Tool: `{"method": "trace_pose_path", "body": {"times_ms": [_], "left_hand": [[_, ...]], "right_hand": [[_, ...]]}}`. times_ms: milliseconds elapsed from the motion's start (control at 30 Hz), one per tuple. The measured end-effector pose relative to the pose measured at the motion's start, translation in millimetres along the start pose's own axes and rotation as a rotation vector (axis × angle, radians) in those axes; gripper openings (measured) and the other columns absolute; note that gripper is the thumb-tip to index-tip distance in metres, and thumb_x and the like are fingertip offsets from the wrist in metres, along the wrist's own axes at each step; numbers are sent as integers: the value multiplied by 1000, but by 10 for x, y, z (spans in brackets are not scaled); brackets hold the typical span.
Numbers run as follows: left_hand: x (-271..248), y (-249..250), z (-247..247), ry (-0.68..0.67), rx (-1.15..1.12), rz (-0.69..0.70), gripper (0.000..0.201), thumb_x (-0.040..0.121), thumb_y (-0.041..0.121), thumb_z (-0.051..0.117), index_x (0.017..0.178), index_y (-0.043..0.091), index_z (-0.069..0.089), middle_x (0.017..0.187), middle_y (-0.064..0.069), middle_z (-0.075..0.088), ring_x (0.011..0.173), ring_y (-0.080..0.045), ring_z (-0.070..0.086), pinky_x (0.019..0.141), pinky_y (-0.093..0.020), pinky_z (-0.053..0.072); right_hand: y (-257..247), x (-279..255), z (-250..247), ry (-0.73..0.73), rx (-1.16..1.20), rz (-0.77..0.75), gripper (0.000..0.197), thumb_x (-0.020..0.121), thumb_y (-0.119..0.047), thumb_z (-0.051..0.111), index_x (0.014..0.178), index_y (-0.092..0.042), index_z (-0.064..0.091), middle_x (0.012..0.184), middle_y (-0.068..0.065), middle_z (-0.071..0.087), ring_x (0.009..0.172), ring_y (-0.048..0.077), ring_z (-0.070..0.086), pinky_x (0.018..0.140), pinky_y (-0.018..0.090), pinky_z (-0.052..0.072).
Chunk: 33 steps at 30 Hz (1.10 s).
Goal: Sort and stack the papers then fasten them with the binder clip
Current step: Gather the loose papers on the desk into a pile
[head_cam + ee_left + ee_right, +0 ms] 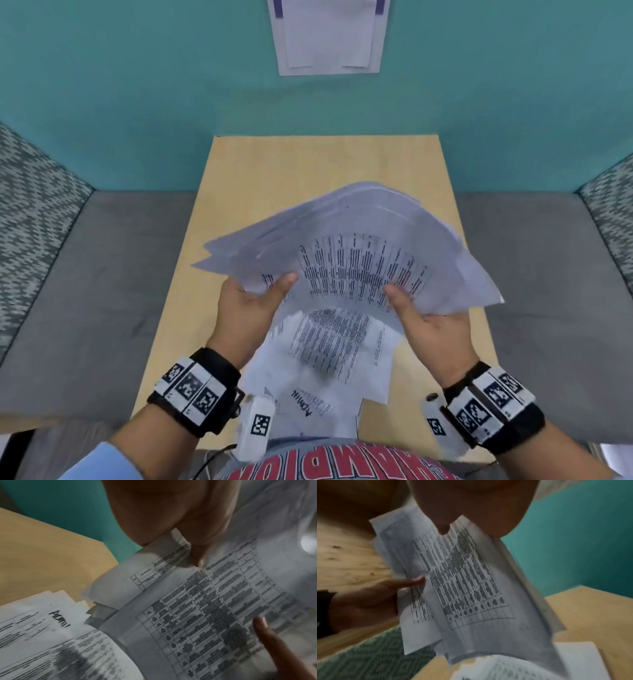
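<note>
I see the papers (pixel 346 246) raised over the table (pixel 308 164), fanned and uneven, left hand (pixel 246 305) and right hand (pixel 428 318) pinching their near edge; more sheets (pixel 329 356) lie beneath (no clip visible), so squaring and fastening remain.

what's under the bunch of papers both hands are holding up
Under the raised bunch of papers, gripped by the left hand and right hand, more printed sheets lie on the wooden table. Any binder clip is hidden or absent.
</note>
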State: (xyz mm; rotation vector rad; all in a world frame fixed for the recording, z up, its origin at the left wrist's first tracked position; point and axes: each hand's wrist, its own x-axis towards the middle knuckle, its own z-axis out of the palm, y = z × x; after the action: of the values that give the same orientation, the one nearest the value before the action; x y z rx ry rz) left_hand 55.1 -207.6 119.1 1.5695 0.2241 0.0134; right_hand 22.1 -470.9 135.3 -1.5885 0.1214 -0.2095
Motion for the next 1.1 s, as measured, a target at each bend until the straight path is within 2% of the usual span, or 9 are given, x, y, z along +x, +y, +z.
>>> {"method": "trace_pose_path", "body": {"times_ms": [67,133,200,300,400,567,733,933,1100], "left_hand": [[59,-79,-35,-103,76,-61,37,88,9,85,120,22,73,111,6,81,105,-17,76,98,-36,59],[132,-221,-101,-240,197,-186,36,88,8,84,118,26,74,118,6,82,112,-13,77,105,-47,58],[193,-346,-196,-279,299,-240,30,89,14,84,114,29,77,116,8,82,110,-11,77,106,-52,57],[256,-344,-215,-223,285,-204,32,90,10,83,117,26,74,113,13,82,108,-6,77,102,-40,60],[271,-174,-180,-182,216,-105,34,91,1,79,120,18,73,109,18,82,105,-1,77,91,-21,59],[323,-46,-268,-227,170,-23,42,86,-2,83,126,5,73,121,0,80,111,-10,76,87,-18,59],[354,-230,-227,-299,442,-41,36,93,-15,68,109,15,80,109,-4,81,104,-8,76,93,-26,58],[328,22,-136,-112,144,13,38,86,0,84,108,29,77,105,19,83,102,0,77,85,-15,59],[332,-10,-166,-172,121,-85,41,80,-2,88,116,12,76,110,0,83,108,-21,78,84,-21,61]], "right_hand": [[397,79,-90,-109,-215,79,52,81,-46,81,123,-17,74,110,3,81,104,13,76,95,29,59],[773,153,-186,-194,-426,259,53,82,-55,79,74,-3,69,64,8,73,61,18,73,60,37,58],[970,169,-230,-197,-456,351,61,87,-45,80,52,-4,50,44,6,54,40,19,57,46,33,42],[925,218,-186,-159,-317,263,2,92,-21,79,91,-19,78,78,-3,80,77,14,76,73,28,58],[712,279,-138,-90,-167,232,25,91,-10,79,101,-33,78,98,-11,83,86,12,77,81,17,56],[504,334,-190,-75,-141,151,24,85,-7,85,106,-16,77,99,-13,82,93,-7,74,78,6,51],[690,393,-113,-175,-233,157,25,91,-4,79,92,-28,81,98,-2,81,98,23,76,91,49,59],[524,479,-59,-61,-103,143,15,86,-13,85,87,-27,81,89,-15,83,87,0,76,77,20,56],[647,446,-163,-146,-116,129,39,79,-13,90,116,-14,76,113,-3,81,110,14,76,100,34,59]]}}
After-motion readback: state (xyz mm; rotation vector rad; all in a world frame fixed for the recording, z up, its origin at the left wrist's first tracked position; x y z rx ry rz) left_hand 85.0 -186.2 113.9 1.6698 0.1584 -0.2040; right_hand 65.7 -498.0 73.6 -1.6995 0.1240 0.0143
